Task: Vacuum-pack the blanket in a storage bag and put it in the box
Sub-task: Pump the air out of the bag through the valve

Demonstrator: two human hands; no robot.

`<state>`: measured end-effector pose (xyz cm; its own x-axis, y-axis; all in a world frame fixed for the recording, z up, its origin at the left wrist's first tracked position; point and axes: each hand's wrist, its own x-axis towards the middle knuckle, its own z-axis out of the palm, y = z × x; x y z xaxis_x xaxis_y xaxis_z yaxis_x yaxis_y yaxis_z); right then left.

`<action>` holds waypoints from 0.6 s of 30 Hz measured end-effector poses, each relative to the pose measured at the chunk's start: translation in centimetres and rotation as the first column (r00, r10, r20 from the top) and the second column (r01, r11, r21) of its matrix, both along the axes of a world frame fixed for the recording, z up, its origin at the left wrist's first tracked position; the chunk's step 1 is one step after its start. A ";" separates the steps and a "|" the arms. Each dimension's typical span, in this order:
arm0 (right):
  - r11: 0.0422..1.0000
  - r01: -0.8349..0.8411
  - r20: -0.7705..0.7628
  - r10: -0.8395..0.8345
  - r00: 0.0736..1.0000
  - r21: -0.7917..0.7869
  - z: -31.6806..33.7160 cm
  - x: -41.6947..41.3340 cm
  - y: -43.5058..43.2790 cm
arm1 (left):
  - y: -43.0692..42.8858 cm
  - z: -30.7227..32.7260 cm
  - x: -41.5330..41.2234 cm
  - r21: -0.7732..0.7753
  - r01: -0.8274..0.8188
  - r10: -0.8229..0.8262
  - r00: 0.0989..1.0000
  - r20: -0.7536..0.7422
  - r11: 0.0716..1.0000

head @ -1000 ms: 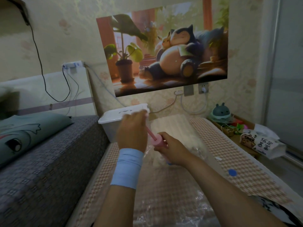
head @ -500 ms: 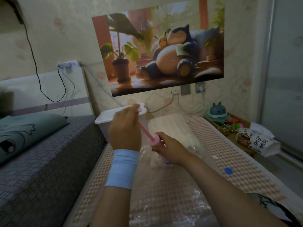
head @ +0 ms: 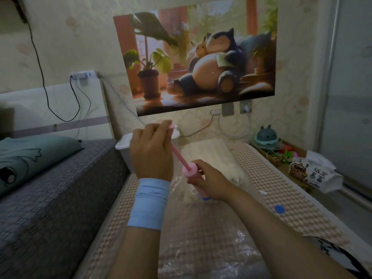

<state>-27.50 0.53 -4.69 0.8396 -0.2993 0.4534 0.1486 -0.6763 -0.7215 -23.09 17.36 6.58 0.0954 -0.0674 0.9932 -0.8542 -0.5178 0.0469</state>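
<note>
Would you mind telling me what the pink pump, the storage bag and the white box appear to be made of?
Pump: apparently smooth moulded plastic, evenly pink, rigid rod. Storage bag: thin clear plastic film, crinkled, glossy, pattern showing through. Box: probably hard plastic, white lid, translucent-looking wall; largely hidden.

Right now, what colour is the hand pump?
The hand pump is pink, clearest in the head view.
</note>
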 end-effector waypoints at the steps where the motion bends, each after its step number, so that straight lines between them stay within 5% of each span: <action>1: 1.000 -0.007 -0.019 0.007 1.000 0.027 0.2 0.0 -0.1 | 0.1 0.1 0.2 -0.019 -0.029 0.029 0.999 0.016 0.999; 3: 0.996 -0.021 -0.042 0.025 0.999 0.087 0.4 0.0 -0.3 | -0.4 -0.7 0.6 0.105 -0.058 0.066 0.995 -0.078 0.993; 6: 0.991 -0.023 -0.039 0.028 0.999 0.134 0.3 0.3 -0.4 | -2.2 -3.6 0.6 0.458 0.205 0.049 0.874 -0.484 0.865; 8: 0.988 -0.026 -0.034 0.032 0.999 0.154 0.1 0.3 -0.5 | -2.8 -4.2 0.4 0.574 0.204 0.152 0.846 -0.511 0.793; 11: 0.985 -0.035 -0.024 0.040 0.999 0.167 0.4 0.0 -0.8 | -1.8 -2.2 -0.7 0.328 0.005 0.086 0.962 -0.260 0.945; 14: 0.981 -0.061 -0.029 0.067 0.997 0.183 0.5 -0.1 -1.0 | -0.4 0.2 -1.1 -0.034 0.039 -0.036 0.996 0.075 0.999; 16: 0.982 -0.066 -0.034 0.073 0.997 0.175 0.5 -0.1 -1.0 | -0.4 0.5 -1.0 -0.063 0.077 -0.072 0.995 0.076 0.995; 18: 0.985 -0.056 -0.042 0.064 0.997 0.163 0.4 0.0 -0.9 | -1.3 -1.0 -0.7 0.116 0.064 -0.047 0.989 -0.142 0.991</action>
